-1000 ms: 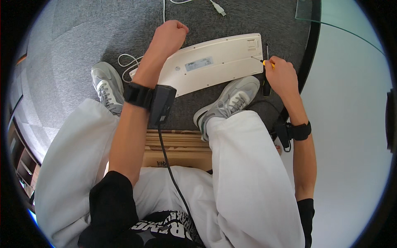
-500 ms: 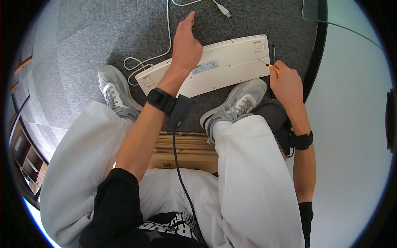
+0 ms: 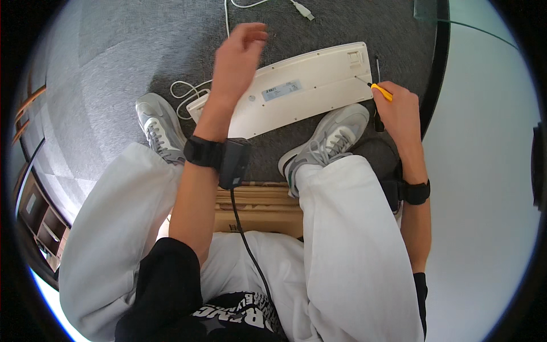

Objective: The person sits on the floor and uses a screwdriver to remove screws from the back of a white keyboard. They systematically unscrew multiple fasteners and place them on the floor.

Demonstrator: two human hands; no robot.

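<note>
A white keyboard (image 3: 307, 102) lies underside up on the grey carpet, with a pale label and several small screw holes on its back. My right hand (image 3: 400, 111) is closed around a yellow-handled screwdriver (image 3: 380, 91), whose thin shaft points left to the keyboard's right part. Whether the tip sits in a screw hole is too small to tell. Over the keyboard's upper left side hangs my left hand (image 3: 236, 60), slightly blurred, its fingers loosely bent and apart with nothing visible in them. A second screwdriver (image 3: 378, 122) with a dark handle lies beside the keyboard's right end.
The keyboard's white cable (image 3: 188, 86) loops at its left end, and its USB plug (image 3: 303, 10) rests at the top. My grey shoes (image 3: 333, 134) flank the near edge. Flattened cardboard (image 3: 259, 202) is below. A white surface (image 3: 478, 171) is at right.
My left hand has swung left and down, its pointing fingers now bent, uncovering the label. My right hand keeps the screwdriver near the same spot, with more of its yellow handle showing.
</note>
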